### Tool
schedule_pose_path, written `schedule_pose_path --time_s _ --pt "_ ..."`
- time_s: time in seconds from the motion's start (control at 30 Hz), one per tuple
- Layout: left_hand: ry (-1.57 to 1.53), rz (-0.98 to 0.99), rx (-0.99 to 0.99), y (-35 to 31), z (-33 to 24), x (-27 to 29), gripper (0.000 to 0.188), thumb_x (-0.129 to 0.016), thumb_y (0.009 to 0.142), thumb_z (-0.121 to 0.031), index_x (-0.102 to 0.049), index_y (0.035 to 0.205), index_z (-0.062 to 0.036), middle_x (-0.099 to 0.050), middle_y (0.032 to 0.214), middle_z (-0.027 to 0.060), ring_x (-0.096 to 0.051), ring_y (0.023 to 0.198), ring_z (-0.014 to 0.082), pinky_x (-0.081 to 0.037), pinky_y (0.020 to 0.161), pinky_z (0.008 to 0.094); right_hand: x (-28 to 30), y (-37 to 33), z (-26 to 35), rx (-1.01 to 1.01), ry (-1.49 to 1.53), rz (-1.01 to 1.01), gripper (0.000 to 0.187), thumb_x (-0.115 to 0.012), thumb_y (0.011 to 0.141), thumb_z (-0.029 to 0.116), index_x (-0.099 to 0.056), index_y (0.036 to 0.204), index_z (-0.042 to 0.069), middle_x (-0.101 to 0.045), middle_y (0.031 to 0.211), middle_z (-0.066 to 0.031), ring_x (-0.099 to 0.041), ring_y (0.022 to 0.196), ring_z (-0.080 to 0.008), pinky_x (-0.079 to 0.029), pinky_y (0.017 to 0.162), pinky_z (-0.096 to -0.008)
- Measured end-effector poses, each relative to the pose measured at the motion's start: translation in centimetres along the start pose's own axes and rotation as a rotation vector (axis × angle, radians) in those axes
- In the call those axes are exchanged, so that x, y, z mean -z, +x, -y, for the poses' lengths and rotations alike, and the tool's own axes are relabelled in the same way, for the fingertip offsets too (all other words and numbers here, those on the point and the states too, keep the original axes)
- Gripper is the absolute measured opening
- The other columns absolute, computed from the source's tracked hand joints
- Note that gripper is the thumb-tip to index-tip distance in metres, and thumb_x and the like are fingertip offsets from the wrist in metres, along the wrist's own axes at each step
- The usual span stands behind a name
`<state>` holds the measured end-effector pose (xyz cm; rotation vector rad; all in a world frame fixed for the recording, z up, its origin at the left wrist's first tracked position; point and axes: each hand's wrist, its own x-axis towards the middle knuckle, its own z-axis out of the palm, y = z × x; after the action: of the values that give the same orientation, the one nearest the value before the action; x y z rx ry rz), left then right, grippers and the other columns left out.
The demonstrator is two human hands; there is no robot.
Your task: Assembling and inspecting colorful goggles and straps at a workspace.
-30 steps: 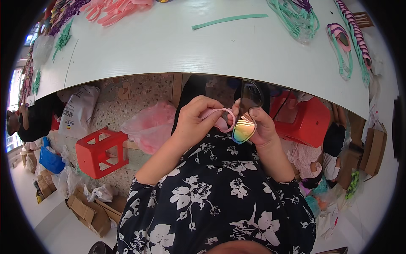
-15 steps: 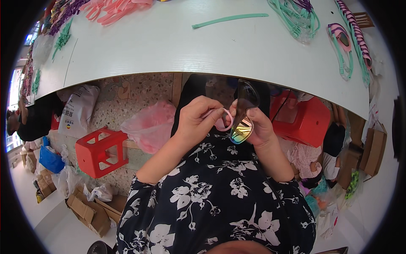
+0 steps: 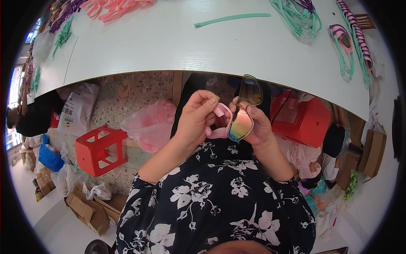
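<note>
In front of my lap, my right hand (image 3: 259,128) grips a pair of swim goggle lenses (image 3: 241,126) by the middle, fingers closed around it. The lower lens shines pink, yellow and green; the upper one looks dark and see-through. My left hand (image 3: 193,118) is closed on a soft pink band (image 3: 219,133), pinching it between thumb and fingers. This band curves in an open loop and meets the edge of the lower lens. Whether it is fastened there I cannot tell.
On the white table (image 3: 148,46) ahead lie a green strap (image 3: 232,19), pink straps (image 3: 116,8), bundled green straps (image 3: 298,25) and finished-looking goggles (image 3: 346,48). A red stool (image 3: 99,150) and a bag of pink pieces (image 3: 152,127) stand left; another red stool (image 3: 302,120) is right.
My left hand has shifted slightly and its fingers have lifted, so the pink band shows as a wider loop. The lenses have turned a little, showing more of the coloured lens.
</note>
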<state>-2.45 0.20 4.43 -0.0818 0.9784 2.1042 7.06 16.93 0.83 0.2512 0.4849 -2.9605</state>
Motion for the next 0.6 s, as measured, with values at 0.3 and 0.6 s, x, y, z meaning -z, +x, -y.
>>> schedule_pose_path --time_s 0.3,0.6 --pt "0.063 -0.062 -0.057 0.4 0.9 -0.2 0.011 -0.056 0.102 -0.014 -0.054 0.096 -0.0056 -0.055 0.075 0.0011 -0.034 0.051 0.0029 -0.026 0.044 0.0187 0.2 -0.1 0.3 0.04 -0.014 -0.006 0.049 -0.065 0.09 0.027 -0.05 0.126 -0.004 -0.06 0.107 -0.0152 -0.063 0.102 -0.0285 -0.054 0.091 -0.0399" --pt "0.582 0.034 -0.226 -0.2 0.1 0.3 0.012 -0.061 0.098 -0.011 -0.064 0.101 0.0 -0.064 0.092 0.0044 -0.063 0.084 0.0119 -0.051 0.072 0.0243 -0.4 -0.2 0.6 0.067 0.02 0.019 0.043 -0.063 0.09 0.021 -0.054 0.126 -0.002 -0.064 0.108 -0.0124 -0.064 0.102 -0.0277 -0.057 0.086 -0.0404"
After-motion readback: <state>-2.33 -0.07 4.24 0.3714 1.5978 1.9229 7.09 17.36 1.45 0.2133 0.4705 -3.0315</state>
